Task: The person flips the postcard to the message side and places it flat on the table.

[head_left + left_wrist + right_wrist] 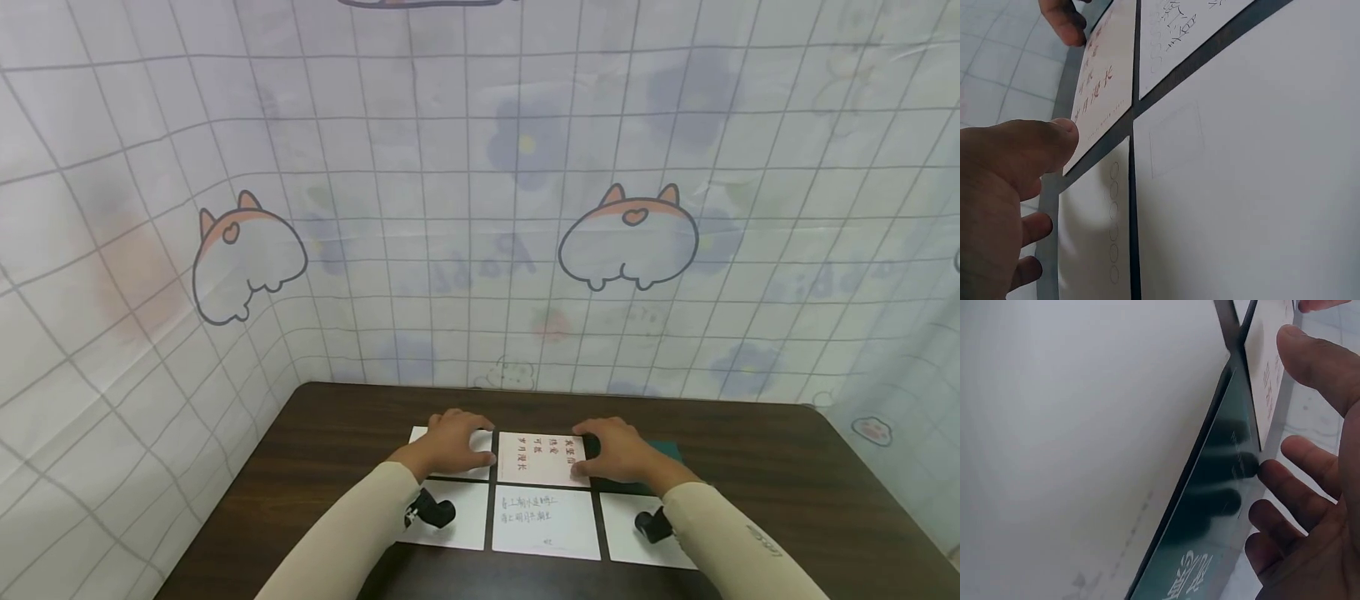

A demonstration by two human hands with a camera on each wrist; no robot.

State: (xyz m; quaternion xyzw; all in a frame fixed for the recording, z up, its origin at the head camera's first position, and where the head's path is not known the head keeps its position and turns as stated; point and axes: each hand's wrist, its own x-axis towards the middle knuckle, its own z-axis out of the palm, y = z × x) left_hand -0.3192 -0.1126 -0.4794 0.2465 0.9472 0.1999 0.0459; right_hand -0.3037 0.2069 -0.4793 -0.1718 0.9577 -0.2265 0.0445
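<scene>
A pale pink card with red characters [517, 473] lies flat in the back row of cards, between my two hands. My left hand [446, 446] hovers over the white back-left card [480, 444], fingers and thumb spread, the thumb tip close to the pink card's left edge. That white card bears a line of small circles in the left wrist view. On the other side, my right hand [626, 454] hangs over the dark green card [666, 451] with fingers apart, its thumb tip at the pink card's right edge. Neither hand holds anything.
In the front row lie a white card [468, 517] at left, a handwritten white card [547, 533] in the middle and another white card [622, 542] at right. Narrow gaps separate the cards on the dark wooden table [787, 492]. A gridded cloth [450, 250] hangs behind.
</scene>
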